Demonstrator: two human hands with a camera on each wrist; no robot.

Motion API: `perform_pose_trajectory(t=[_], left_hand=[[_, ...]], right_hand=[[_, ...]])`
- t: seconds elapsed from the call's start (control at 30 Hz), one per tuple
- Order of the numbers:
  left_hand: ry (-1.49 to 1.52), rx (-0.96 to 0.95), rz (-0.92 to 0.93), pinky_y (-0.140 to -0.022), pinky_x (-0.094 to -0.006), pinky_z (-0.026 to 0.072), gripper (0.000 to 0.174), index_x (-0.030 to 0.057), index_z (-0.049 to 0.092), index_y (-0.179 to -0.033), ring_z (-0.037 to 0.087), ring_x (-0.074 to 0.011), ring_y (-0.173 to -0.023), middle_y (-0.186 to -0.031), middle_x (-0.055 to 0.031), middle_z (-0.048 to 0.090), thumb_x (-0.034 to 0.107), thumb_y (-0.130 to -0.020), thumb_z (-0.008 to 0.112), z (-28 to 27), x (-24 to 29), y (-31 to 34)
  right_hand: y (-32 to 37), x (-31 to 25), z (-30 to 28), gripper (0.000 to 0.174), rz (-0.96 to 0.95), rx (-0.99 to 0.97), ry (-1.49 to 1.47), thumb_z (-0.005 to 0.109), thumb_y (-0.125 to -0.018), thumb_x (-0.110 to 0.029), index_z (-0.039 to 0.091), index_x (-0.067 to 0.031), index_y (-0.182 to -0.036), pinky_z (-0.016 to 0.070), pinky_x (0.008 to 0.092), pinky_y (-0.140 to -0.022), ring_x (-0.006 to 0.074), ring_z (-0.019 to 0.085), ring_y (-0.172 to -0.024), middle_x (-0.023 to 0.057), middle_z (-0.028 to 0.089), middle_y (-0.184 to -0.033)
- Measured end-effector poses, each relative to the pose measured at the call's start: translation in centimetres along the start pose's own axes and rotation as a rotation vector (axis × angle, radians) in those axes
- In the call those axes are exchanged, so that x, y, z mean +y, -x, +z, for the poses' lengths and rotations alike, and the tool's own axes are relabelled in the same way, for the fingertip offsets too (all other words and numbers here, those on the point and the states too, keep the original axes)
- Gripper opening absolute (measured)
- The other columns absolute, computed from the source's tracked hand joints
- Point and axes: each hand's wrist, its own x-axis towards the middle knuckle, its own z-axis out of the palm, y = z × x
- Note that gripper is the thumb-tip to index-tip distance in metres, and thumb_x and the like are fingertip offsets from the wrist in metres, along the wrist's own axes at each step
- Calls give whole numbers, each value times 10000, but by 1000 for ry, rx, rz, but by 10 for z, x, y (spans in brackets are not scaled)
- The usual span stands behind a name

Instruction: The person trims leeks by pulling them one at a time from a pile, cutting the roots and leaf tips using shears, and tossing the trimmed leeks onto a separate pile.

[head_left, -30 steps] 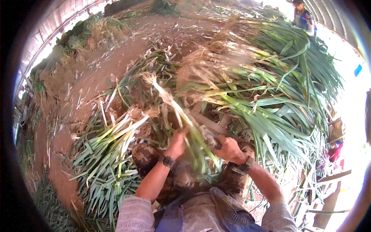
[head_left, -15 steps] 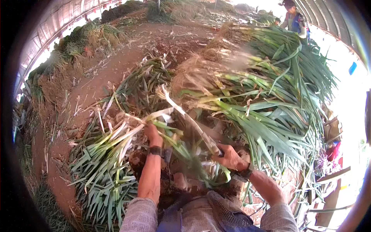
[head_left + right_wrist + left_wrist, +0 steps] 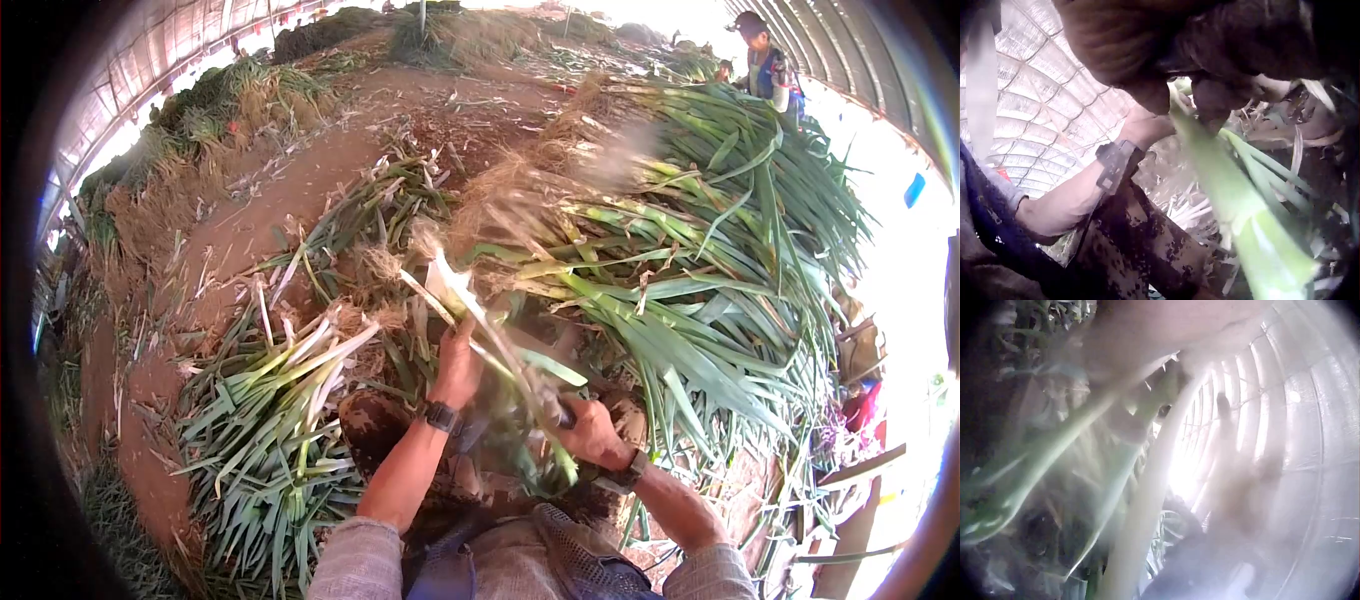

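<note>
Gripping long stalks (image 3: 493, 335) between the knees and the larger heap (image 3: 700, 230), the left hand (image 3: 458, 370) curls around them, while the right hand (image 3: 597, 437) pinches a green part (rather blurred from above). A smaller pile (image 3: 285, 410) lies at the person's left.

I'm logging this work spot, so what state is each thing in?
Left hand: curled round leeks.
Those leeks: held slanting, roots on.
Right hand: curled round a dark thing, too blurred to name.
Left pile: heaped, stems pale.
Right pile: heaped, roots on, leaves long.
Sleeves: ending near the elbows.
</note>
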Motion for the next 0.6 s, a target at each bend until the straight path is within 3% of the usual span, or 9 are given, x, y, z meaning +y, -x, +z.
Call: perform_pose_trajectory(t=[0.07,0.13,0.27,0.33,0.4,0.47,0.53,0.57,0.6], left_hand=[[27,-39,-17,-731,-387,577,317,82,585,-1151,657,-225,-874,-950,-55,643,312,-940,641,4,0,2],[135,-108,-101,-718,-388,581,266,97,615,-1110,661,-204,-852,-893,-32,637,299,-939,644,10,2,14],[212,-38,-136,-701,-365,578,275,101,603,-1083,644,-197,-746,-886,-50,647,331,-937,640,32,-11,36],[197,-43,-118,-696,-359,575,279,96,598,-1080,645,-199,-750,-893,-53,647,332,-937,640,35,-20,39],[128,-143,-79,-668,-330,550,291,76,566,-1082,638,-187,-798,-920,-56,636,349,-978,566,33,-26,41],[-183,-214,-63,-671,-343,527,155,66,590,-1059,614,-199,-780,-936,-53,632,101,-970,467,-41,-71,6],[-751,-242,341,-741,-344,501,151,81,592,-1026,606,-189,-802,-926,-36,625,184,-993,487,20,-32,30],[33,-49,-98,-799,-348,480,223,100,594,-1001,605,-181,-841,-936,-38,613,311,-998,521,39,-12,22],[-194,-73,17,-868,-360,486,324,105,567,-1136,615,-202,-933,-1008,-48,640,392,-1004,492,34,0,7]], right_hand=[[-4,-2,-9,375,0,70,103,727,-771,-284,648,-31,-1036,571,408,-660,316,697,-697,180,696,-782],[-4,0,-6,310,-4,100,10,715,-822,-256,643,11,-963,493,405,-593,304,627,-614,203,609,-695],[-18,-13,-4,320,46,28,-120,700,-842,-250,626,15,-1005,503,376,-650,195,622,-681,192,645,-797],[-25,-16,9,410,-88,100,-450,741,-794,-234,630,-18,-1124,535,397,-773,270,688,-850,159,704,-916],[-27,-20,13,445,19,16,-543,743,-794,-208,610,-7,-1167,513,392,-842,255,657,-926,165,690,-986],[-25,-36,3,471,218,-51,-512,737,-803,-208,594,11,-1194,502,378,-862,243,641,-923,174,684,-996],[-20,-25,16,434,45,180,-461,735,-804,-206,604,21,-1151,511,374,-826,236,634,-890,169,686,-990],[-15,-28,4,431,9,211,-538,707,-846,-203,593,8,-1204,510,361,-852,226,631,-901,154,679,-1047],[-5,-34,-18,429,-35,232,-616,679,-887,-200,582,-5,-1256,510,348,-879,216,627,-912,139,672,-1105]])
